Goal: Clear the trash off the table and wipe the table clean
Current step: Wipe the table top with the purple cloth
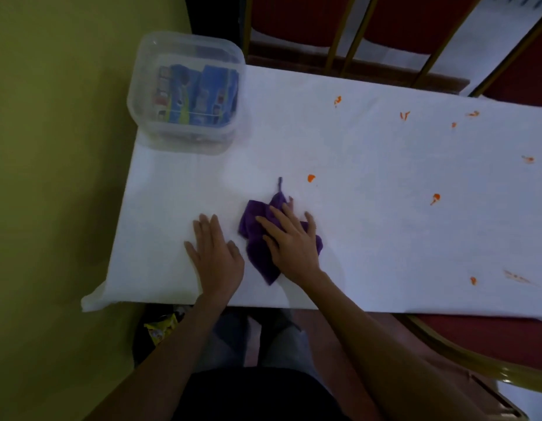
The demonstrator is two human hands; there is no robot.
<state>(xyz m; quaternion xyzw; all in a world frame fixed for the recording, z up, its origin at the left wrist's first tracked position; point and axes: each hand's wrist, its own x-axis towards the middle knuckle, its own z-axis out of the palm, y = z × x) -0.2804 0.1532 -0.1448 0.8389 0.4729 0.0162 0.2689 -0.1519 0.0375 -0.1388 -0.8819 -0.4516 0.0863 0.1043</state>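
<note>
Table: white-covered, long axis running left to right across the view, its left end near the person.

Tub: clear plastic, at the far left corner of the table, holding blue packets. No loose trash shows on the top, so the clearing step looks done.

Cloth: purple, crumpled, lying near the table's front edge, left of centre. Its long axis runs from the person toward the far edge; a thin tail points away, and a corner points back toward the person.

Right hand: palm down on the cloth, fingers straight and spread, pressing it and gripping nothing.

Left hand: flat on the bare covering just left of the cloth, fingers straight, holding nothing; probably steadying the covering.

Stains: small orange marks scattered to the right, the nearest just beyond the cloth, the rest well apart from it. None wiped yet.

Step in hand: wiping. The next move calls for steady pressure while the cloth slides away and right over the nearest stain, without rucking the covering.
</note>
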